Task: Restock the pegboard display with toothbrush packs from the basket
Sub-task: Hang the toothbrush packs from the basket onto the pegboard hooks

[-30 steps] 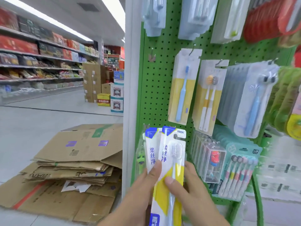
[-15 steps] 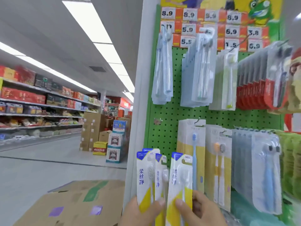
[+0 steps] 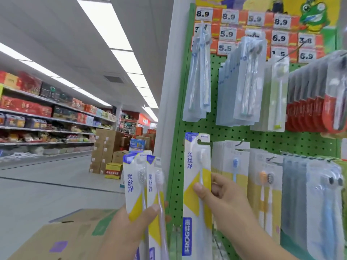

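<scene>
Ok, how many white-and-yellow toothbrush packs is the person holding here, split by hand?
Left hand: 2 white-and-yellow packs, fanned side by side
Right hand: 1 white-and-yellow pack, raised against the green pegboard
Total: 3

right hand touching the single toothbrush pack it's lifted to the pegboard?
Touching. The head view shows the right hand pinching the single toothbrush pack: thumb pressed on its yellow front, fingers wrapped behind its right edge.

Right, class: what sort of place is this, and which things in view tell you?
Most likely a supermarket: price tags above a green pegboard of hanging toothbrush packs, and long stocked shelves along an aisle.
</scene>
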